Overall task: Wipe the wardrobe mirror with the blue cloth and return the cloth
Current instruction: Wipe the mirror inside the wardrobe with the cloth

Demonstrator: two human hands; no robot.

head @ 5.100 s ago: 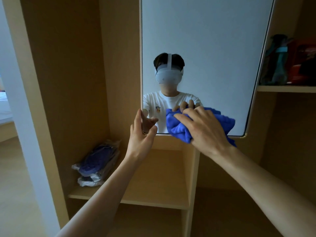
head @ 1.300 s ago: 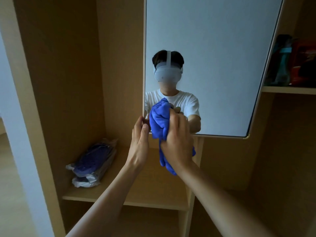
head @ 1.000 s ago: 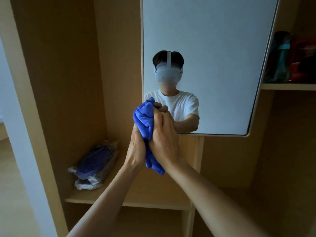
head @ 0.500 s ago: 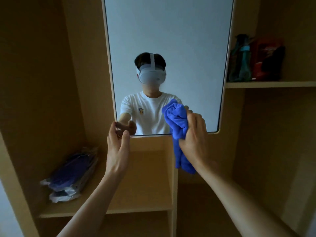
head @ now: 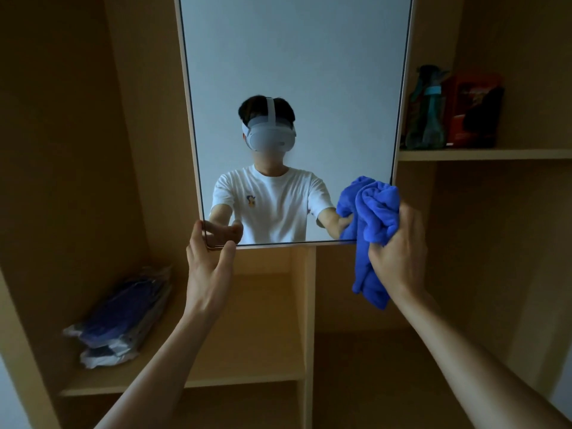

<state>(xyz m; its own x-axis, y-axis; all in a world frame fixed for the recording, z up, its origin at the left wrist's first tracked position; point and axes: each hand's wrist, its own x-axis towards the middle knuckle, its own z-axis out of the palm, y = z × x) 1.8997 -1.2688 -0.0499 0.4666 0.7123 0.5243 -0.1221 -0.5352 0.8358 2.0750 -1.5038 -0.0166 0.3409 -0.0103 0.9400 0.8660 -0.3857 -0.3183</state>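
Gripping blue cloth (head: 373, 212), right hand (head: 397, 252) fingers (head: 408, 218) curled.

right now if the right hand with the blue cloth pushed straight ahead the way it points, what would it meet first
Most likely the mirror, at its lower right corner: the blue cloth bunched in the right hand overlaps that corner. Whether it already touches the glass is unclear.
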